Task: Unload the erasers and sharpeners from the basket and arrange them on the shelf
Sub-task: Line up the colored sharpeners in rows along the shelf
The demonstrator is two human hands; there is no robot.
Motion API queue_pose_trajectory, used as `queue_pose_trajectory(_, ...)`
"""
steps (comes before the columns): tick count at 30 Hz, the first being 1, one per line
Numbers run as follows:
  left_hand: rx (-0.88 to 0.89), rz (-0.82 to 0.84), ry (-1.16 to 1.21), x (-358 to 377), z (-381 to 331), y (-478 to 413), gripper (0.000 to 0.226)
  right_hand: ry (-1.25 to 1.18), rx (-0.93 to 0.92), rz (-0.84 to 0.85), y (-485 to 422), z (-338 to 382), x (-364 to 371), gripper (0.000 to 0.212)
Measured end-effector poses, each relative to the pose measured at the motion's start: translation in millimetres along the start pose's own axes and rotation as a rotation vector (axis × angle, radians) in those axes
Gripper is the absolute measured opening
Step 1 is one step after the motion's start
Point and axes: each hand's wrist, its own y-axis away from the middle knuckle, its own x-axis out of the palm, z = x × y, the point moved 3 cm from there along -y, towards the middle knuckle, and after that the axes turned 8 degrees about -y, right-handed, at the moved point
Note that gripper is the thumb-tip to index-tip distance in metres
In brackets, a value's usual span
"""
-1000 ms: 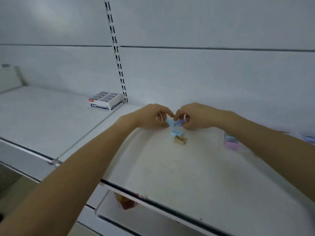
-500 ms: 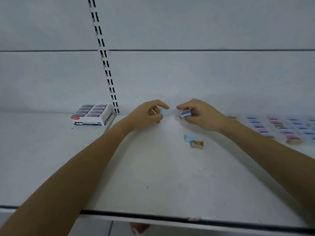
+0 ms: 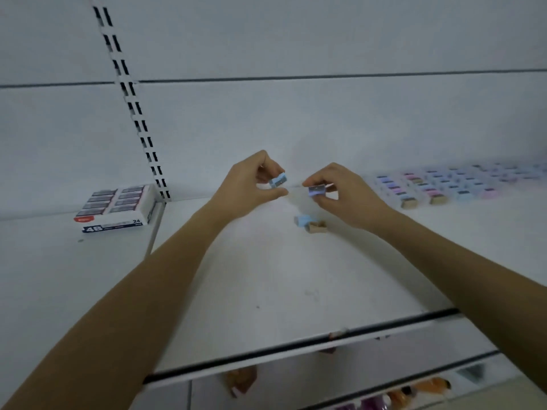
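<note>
My left hand (image 3: 251, 186) pinches a small light-blue sharpener (image 3: 278, 180) above the white shelf (image 3: 266, 276). Just to its right, my right hand (image 3: 340, 192) pinches a purple-blue sharpener (image 3: 316, 190). The two hands are a little apart. Below them a loose light-blue sharpener (image 3: 302, 220) and a tan sharpener (image 3: 318, 226) lie side by side on the shelf. Rows of pastel sharpeners (image 3: 444, 184) stand at the back right. The basket is not in view.
A white box of 4B erasers (image 3: 115, 208) sits at the back left beside the slotted shelf upright (image 3: 139, 119). The shelf's front edge has a dark strip (image 3: 296, 347). A lower shelf with orange and purple goods (image 3: 414, 392) shows beneath.
My hands have parted, each carrying one sharpener, and risen slightly off the shelf. The camera swung right, bringing the rows of sharpeners into view.
</note>
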Motion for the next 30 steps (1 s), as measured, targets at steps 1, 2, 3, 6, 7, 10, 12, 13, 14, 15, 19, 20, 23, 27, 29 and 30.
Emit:
queue_pose_trajectory(1,0.004,0.01,-0.01,4,-6,-2,0.037,-0.003,0.006,-0.024,6,-1,-6,0.018)
queue_pose_trajectory(2,0.006,0.026,-0.022,9,-12,-4,0.038,-0.001,0.013,-0.044,12,-2,-13,0.017)
queue_pose_trajectory(3,0.015,0.043,-0.04,15,-18,-6,0.038,0.007,0.024,-0.057,18,-4,-20,0.017)
queue_pose_trajectory(6,0.074,0.075,-0.102,35,-36,-13,0.032,0.055,0.061,-0.07,36,-13,-39,0.02)
queue_pose_trajectory(7,0.092,0.075,-0.112,41,-42,-16,0.029,0.064,0.066,-0.079,41,-17,-46,0.02)
queue_pose_trajectory(10,0.141,0.068,-0.112,61,-67,-27,0.02,0.081,0.09,-0.103,59,-30,-71,0.021)
queue_pose_trajectory(12,0.151,0.068,-0.093,78,-85,-34,0.017,0.089,0.099,-0.117,74,-40,-90,0.022)
queue_pose_trajectory(13,0.153,0.065,-0.084,88,-94,-38,0.016,0.091,0.099,-0.117,83,-45,-100,0.022)
queue_pose_trajectory(14,0.158,0.058,-0.075,99,-104,-41,0.016,0.096,0.098,-0.114,93,-51,-110,0.022)
queue_pose_trajectory(15,0.159,0.052,-0.067,111,-115,-43,0.016,0.097,0.102,-0.111,103,-57,-120,0.021)
queue_pose_trajectory(19,0.159,0.065,-0.063,165,-160,-48,0.025,0.124,0.178,-0.113,146,-89,-170,0.022)
queue_pose_trajectory(20,0.184,0.078,-0.078,179,-171,-50,0.026,0.135,0.194,-0.129,157,-99,-184,0.022)
queue_pose_trajectory(23,0.24,0.083,-0.158,214,-197,-56,0.024,0.136,0.242,-0.163,186,-125,-215,0.023)
queue_pose_trajectory(27,0.241,0.038,-0.165,262,-231,-64,0.028,0.127,0.313,-0.176,225,-155,-254,0.024)
queue_pose_trajectory(29,0.244,0.065,-0.175,280,-242,-71,0.027,0.116,0.337,-0.201,237,-165,-269,0.024)
queue_pose_trajectory(30,0.238,0.084,-0.182,286,-246,-76,0.024,0.112,0.34,-0.213,240,-170,-274,0.023)
